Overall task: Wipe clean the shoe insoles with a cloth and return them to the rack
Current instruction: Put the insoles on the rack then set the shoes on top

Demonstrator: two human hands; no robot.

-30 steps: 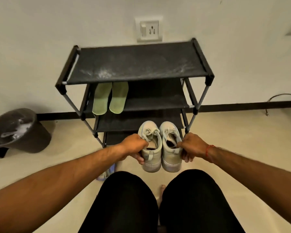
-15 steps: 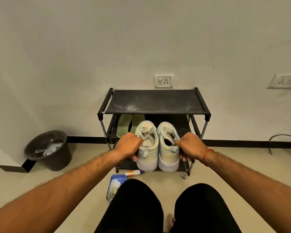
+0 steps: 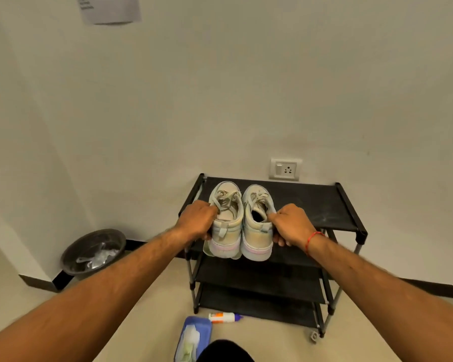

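Rack (image 3: 311,205) against white wall (image 3: 220,100), beige floor (image 3: 272,343) — bin (image 3: 93,253) left, shoes (image 3: 256,231) in hand.

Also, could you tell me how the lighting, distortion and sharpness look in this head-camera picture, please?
Head view: dim, warm, even light, no glare, the rack dark beneath its top shelf; head view: wide-angle stretch swells both forearms toward the lower corners; head view: the shoes look fairly sharp, the wall notice too blurred to read.
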